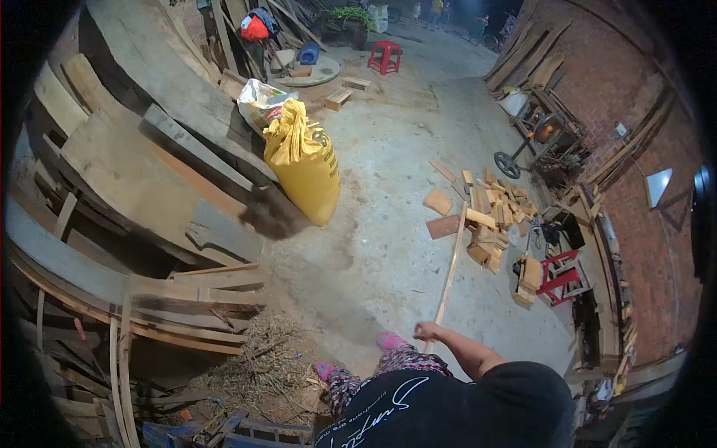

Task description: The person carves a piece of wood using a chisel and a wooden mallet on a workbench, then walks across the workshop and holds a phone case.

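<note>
My right hand (428,331) is closed around the lower part of a long, thin wooden strip (449,278). The strip slants up and away from me, and its far end reaches a pile of cut wood blocks (499,205) on the floor. Whether that end touches the blocks I cannot tell. My left hand does not show; only my right forearm reaches into the picture, beside my dark shirt and pink footwear.
Left stands a full yellow sack (305,168) beside large leaning planks (123,175). Dry shavings (254,358) lie near my feet. A red stool (385,57) stands farther off. Along the right brick wall are a wheeled machine (530,145) and a red frame (560,276).
</note>
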The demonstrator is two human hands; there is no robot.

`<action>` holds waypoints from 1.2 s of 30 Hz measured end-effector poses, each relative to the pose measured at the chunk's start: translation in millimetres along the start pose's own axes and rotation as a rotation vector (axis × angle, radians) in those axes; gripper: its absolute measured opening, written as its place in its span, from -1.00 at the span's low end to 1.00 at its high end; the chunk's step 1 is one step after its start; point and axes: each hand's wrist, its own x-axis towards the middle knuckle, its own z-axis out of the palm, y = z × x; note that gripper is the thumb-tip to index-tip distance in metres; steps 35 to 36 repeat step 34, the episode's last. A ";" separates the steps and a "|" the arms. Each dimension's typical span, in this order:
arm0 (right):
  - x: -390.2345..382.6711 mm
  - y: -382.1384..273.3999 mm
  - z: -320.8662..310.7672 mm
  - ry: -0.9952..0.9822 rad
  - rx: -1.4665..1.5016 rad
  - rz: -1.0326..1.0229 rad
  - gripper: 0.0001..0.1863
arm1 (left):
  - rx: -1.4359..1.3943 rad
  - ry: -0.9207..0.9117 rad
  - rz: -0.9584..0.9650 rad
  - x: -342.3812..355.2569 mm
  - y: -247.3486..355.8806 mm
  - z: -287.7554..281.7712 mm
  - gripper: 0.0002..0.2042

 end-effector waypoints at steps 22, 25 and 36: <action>-191.2 -371.2 -195.6 -0.111 0.418 -1.198 -0.37 | -0.781 -0.558 0.773 -68.4 169.9 -127.9 -0.76; -234.8 -345.8 -231.2 0.062 0.498 -1.222 -0.40 | -0.861 -0.392 1.070 -84.9 248.0 -170.9 -0.74; -355.1 -274.6 -342.7 0.880 0.600 -1.727 -0.36 | -1.207 -0.086 1.509 -116.6 376.8 -302.1 -0.49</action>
